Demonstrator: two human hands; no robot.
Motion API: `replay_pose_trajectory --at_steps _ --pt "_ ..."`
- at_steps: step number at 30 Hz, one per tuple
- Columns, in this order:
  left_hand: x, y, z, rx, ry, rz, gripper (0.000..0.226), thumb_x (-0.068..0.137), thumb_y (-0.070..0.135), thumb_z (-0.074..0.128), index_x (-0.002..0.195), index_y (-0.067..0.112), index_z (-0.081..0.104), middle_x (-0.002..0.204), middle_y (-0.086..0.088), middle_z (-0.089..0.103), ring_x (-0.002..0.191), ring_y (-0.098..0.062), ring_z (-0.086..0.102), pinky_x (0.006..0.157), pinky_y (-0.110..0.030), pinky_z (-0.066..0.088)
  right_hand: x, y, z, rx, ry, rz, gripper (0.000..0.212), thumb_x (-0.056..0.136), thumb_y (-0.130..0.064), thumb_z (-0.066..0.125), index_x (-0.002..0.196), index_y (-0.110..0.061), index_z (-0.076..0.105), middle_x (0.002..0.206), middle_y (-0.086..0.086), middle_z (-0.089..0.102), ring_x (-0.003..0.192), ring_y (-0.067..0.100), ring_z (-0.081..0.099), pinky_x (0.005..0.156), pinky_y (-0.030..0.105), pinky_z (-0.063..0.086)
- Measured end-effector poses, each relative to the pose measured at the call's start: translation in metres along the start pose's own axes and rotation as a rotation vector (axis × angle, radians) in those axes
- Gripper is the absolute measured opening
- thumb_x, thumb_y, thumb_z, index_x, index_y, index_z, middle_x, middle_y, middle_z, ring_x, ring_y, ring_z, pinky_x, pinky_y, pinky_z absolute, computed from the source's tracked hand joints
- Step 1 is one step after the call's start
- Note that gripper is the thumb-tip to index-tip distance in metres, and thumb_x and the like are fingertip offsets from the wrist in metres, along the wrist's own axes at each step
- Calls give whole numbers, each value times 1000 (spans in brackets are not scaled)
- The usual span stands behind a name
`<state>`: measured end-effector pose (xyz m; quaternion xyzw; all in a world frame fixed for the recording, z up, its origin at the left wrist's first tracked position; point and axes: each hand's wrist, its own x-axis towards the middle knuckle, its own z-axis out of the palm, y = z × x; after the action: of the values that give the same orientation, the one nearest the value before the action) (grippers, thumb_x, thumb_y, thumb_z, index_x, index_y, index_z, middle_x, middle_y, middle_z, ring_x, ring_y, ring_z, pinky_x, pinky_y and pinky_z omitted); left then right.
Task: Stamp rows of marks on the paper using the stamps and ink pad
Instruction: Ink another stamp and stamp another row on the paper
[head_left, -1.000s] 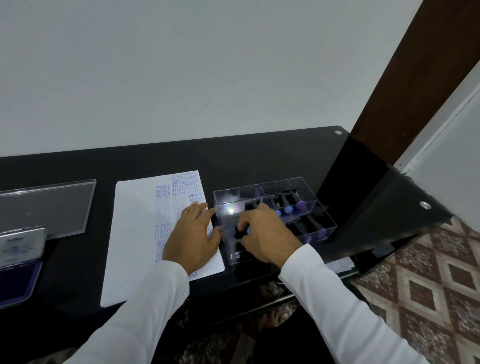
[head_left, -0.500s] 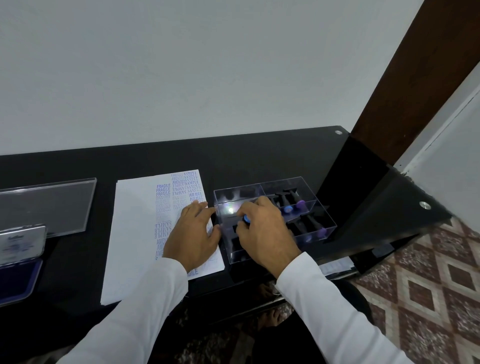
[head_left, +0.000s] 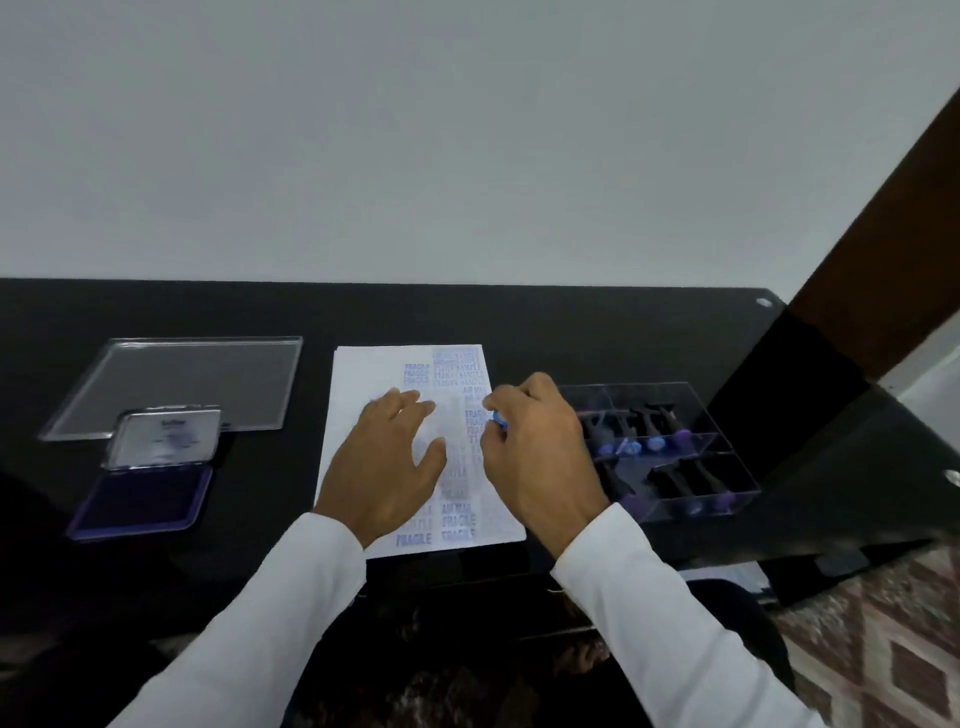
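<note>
A small stamp with a blue-inked face is pinched in the curled fingers of the right hand, held over the right edge of the white sheet of paper; only its blue end is seen past the fingertips, the handle being hidden inside the grip. The stamp is judged light and rigid, best taken by the handle, well clear of the wet face, which would smear skin and paper. The left hand is laid flat on the sheet, fingers spread, just left of the pinch. The paper is thin and limp and would slide on the glossy black table unless pressed so. Far left of the grip lies the open purple ink pad with its raised lid. Immediately right of it stands the clear plastic compartment box, where further dark-handled stamps are kept.
</note>
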<state>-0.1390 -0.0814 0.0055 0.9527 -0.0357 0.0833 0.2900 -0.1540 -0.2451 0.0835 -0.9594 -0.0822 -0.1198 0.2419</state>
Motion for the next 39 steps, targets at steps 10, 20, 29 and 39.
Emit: replay_pose_trajectory --at_steps 10,20,29,39 --pt "-56 -89 -78 88 144 -137 52 94 41 63 142 22 53 152 1 47 145 -20 35 117 -43 36 3 -100 61 85 -184 -117 31 98 -29 58 127 -19 62 124 1 56 104 19 60 98 22 43" --pt "-106 -166 -122 156 257 -286 50 91 35 67 136 16 58 144 -4 53 140 -26 41 121 -44 28 -8 -187 114 210 -275 -294 23 97 -17 59 117 -15 70 107 5 57 96 20 58 80 16 39" --pt "-129 -205 -134 152 259 -395 58 92 39 65 145 19 51 154 -4 44 148 -23 29 120 -37 22 -7 -226 133 185 -467 -347 37 98 -14 57 134 -18 60 130 3 50 117 19 54 105 28 44" --pt "-128 -224 -129 208 222 -357 57 92 39 65 143 17 54 156 -6 42 151 -27 23 124 -47 13 0 -230 152 173 -420 -381 31 98 -11 56 128 -16 64 126 5 58 116 20 56 88 13 33"
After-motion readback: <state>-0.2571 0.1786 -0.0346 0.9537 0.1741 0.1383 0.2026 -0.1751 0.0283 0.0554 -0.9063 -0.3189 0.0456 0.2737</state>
